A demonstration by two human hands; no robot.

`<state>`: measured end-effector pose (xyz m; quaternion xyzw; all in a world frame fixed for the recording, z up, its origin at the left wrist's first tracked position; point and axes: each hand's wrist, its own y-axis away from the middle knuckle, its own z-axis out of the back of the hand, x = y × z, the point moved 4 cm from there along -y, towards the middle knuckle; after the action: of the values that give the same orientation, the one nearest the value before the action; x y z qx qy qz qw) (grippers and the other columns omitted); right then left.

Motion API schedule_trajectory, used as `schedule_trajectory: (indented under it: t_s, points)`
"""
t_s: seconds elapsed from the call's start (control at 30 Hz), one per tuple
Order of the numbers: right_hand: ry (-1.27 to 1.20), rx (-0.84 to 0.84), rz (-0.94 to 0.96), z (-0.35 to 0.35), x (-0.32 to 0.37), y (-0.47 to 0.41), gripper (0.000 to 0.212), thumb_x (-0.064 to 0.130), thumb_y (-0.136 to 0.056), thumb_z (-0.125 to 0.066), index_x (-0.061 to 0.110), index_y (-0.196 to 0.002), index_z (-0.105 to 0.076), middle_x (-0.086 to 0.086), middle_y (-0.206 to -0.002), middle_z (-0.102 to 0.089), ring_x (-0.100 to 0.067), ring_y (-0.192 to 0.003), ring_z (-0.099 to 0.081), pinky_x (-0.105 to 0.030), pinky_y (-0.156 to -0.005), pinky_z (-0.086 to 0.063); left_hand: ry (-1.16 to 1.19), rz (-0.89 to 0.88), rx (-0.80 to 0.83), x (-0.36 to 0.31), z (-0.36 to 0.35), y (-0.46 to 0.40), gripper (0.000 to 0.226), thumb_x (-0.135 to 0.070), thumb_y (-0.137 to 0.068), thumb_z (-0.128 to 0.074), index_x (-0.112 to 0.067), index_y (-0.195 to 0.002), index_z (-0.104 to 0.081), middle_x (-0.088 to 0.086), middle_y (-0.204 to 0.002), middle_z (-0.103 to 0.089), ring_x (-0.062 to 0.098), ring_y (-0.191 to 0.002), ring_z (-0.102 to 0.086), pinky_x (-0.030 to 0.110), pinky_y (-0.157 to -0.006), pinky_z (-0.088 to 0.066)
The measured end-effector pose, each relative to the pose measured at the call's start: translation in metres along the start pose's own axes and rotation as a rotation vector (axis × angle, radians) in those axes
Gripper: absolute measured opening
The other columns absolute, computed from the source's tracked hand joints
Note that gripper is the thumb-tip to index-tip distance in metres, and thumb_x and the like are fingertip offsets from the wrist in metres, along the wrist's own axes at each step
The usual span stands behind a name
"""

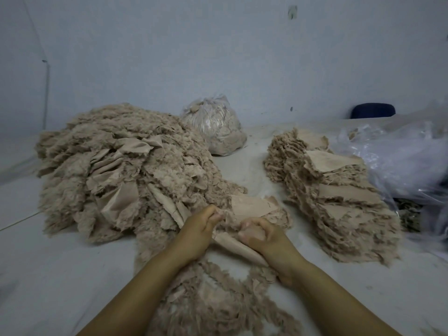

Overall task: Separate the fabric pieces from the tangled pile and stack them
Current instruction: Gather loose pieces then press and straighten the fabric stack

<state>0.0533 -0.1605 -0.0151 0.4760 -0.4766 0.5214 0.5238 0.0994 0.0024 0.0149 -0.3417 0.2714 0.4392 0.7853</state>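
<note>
— Frayed beige fabric strips (pixel 218 299) lie nearest, between the forearms. And the hands?

— Left hand (pixel 197 232) pinches the fuzzy edge of a beige fabric piece (pixel 244 207); right hand (pixel 263 235) is curled round the same piece, I think, though its fingers blur.

— Where is the rest?

— Tangled pile (pixel 121 166) sits on the left of the white table (pixel 48 275), the layered stack (pixel 334 195) on the right. A filled clear bag (pixel 215 127) stands behind, between them.

My right hand (pixel 260 235) has its fingertips buried in the fabric piece (pixel 238 241), so I can't read the grip. The clear plastic sheeting (pixel 397 156) runs off the right edge and hides whatever lies underneath it.
</note>
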Motion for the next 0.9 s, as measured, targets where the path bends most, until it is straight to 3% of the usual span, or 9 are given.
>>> schedule_trajectory:
  t_s: [0.2, 0.3, 0.4, 0.5, 0.6, 0.7, 0.77, 0.83, 0.9]
  points:
    - [-0.292, -0.413, -0.044, 0.026, -0.006, -0.007, 0.018, 0.002, -0.091, -0.06, 0.013, -0.082, -0.071, -0.007, -0.084, -0.073, -0.02, -0.076, -0.066, -0.032, -0.074, -0.054, -0.004, 0.023, -0.046, 0.009, -0.004, 0.004, 0.032, -0.012, -0.1, -0.039, -0.026, -0.071, -0.039, -0.003, -0.07, -0.049, 0.01, -0.067, -0.046, 0.019, -0.059, -0.033]
    - [-0.298, -0.544, -0.05, 0.046, -0.014, -0.008, 0.021, 0.008, -0.094, -0.059, 0.006, -0.074, -0.068, -0.008, -0.071, -0.068, -0.021, -0.066, -0.06, -0.032, -0.065, -0.049, 0.086, 0.105, -0.198, 0.024, 0.019, 0.002, 0.03, -0.014, -0.1, -0.04, -0.024, -0.072, -0.043, -0.014, -0.071, -0.05, 0.001, -0.069, -0.05, 0.014, -0.06, -0.036]
    - [-0.228, -0.401, -0.004, 0.038, -0.013, -0.011, 0.016, 0.011, -0.092, -0.061, -0.003, -0.086, -0.065, -0.007, -0.081, -0.067, -0.021, -0.072, -0.057, -0.032, -0.067, -0.045, 0.076, 0.125, -0.028, 0.028, 0.013, 0.003, 0.02, -0.026, -0.098, -0.046, -0.02, -0.085, -0.061, -0.013, -0.08, -0.06, 0.001, -0.073, -0.055, 0.02, -0.07, -0.042]
    - [-0.074, -0.243, 0.126, 0.023, 0.001, -0.011, 0.015, 0.011, -0.09, -0.062, 0.024, -0.097, -0.067, 0.032, -0.091, -0.065, 0.01, -0.082, -0.063, -0.009, -0.069, -0.047, 0.22, 0.167, 0.142, 0.014, -0.005, 0.001, 0.043, -0.046, -0.091, -0.054, -0.028, -0.13, -0.052, -0.019, -0.123, -0.051, 0.0, -0.113, -0.05, 0.022, -0.098, -0.039]
    - [0.082, -0.142, 0.277, 0.011, 0.019, -0.012, 0.018, 0.018, -0.094, -0.058, 0.029, -0.107, -0.063, 0.031, -0.093, -0.064, 0.016, -0.086, -0.06, -0.002, -0.068, -0.043, 0.42, 0.21, 0.193, -0.008, -0.012, -0.009, 0.051, -0.061, -0.07, -0.07, -0.036, -0.113, -0.057, -0.019, -0.106, -0.062, 0.0, -0.092, -0.06, 0.018, -0.083, -0.049]
    - [-0.096, -0.102, 0.238, 0.006, 0.023, -0.014, 0.024, 0.042, -0.094, -0.048, 0.029, -0.105, -0.067, 0.015, -0.099, -0.071, 0.007, -0.091, -0.064, -0.008, -0.072, -0.048, 0.501, 0.272, 0.15, -0.02, -0.017, -0.019, 0.022, -0.031, -0.085, -0.066, -0.012, -0.095, -0.068, 0.006, -0.09, -0.071, 0.017, -0.077, -0.065, 0.029, -0.067, -0.052]
    - [-0.343, 0.033, 0.061, 0.009, 0.015, -0.012, 0.036, 0.048, -0.092, -0.051, 0.018, -0.099, -0.071, 0.0, -0.094, -0.074, -0.014, -0.087, -0.07, -0.025, -0.072, -0.055, 0.581, 0.265, 0.0, -0.022, -0.012, -0.026, 0.019, -0.015, -0.094, -0.056, -0.009, -0.076, -0.062, 0.003, -0.065, -0.065, 0.009, -0.055, -0.06, 0.019, -0.05, -0.045]
    - [-0.35, 0.14, -0.091, 0.012, 0.005, -0.006, 0.026, 0.041, -0.078, -0.07, 0.015, -0.073, -0.068, -0.001, -0.068, -0.065, -0.013, -0.057, -0.059, -0.024, -0.051, -0.046, 0.572, 0.23, -0.094, -0.019, -0.006, -0.032, 0.016, -0.011, -0.096, -0.05, -0.012, -0.086, -0.062, -0.008, -0.067, -0.065, 0.001, -0.056, -0.059, 0.012, -0.05, -0.045]
    - [-0.293, 0.076, -0.134, 0.018, -0.005, -0.006, 0.02, 0.031, -0.071, -0.075, 0.018, -0.062, -0.062, 0.0, -0.059, -0.057, -0.011, -0.05, -0.049, -0.021, -0.046, -0.04, 0.515, 0.197, -0.136, -0.015, -0.005, -0.036, 0.016, -0.011, -0.097, -0.048, -0.015, -0.101, -0.063, -0.01, -0.079, -0.064, 0.0, -0.068, -0.058, 0.007, -0.057, -0.045]
